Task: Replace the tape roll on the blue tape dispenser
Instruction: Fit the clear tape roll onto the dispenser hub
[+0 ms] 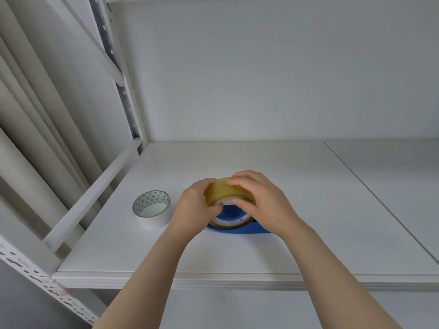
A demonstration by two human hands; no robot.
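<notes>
White roll (pixel 151 208) is lying flat on the shelf (pixel 114 252). My left hand (pixel 193 211) is gripping the amber tape roll (pixel 224 189), seated in the blue tape dispenser (pixel 237 231), and my right hand (pixel 262 200) is clasping its other side. Advisable: working both sides evenly, untwisted.

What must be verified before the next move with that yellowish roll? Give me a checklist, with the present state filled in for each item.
1. Left hand grips the yellowish tape roll: ok.
2. Right hand holds the same roll, fingers curled over its top: ok.
3. Blue tape dispenser sits on the white shelf board, below the roll: ok.
4. Roll seated in the dispenser or lifted free of it: cannot tell, the hands cover the join.
5. White tape roll lies flat on the board to the left, apart from both hands: ok.
6. Loose end of the yellowish tape found: cannot tell.
</notes>
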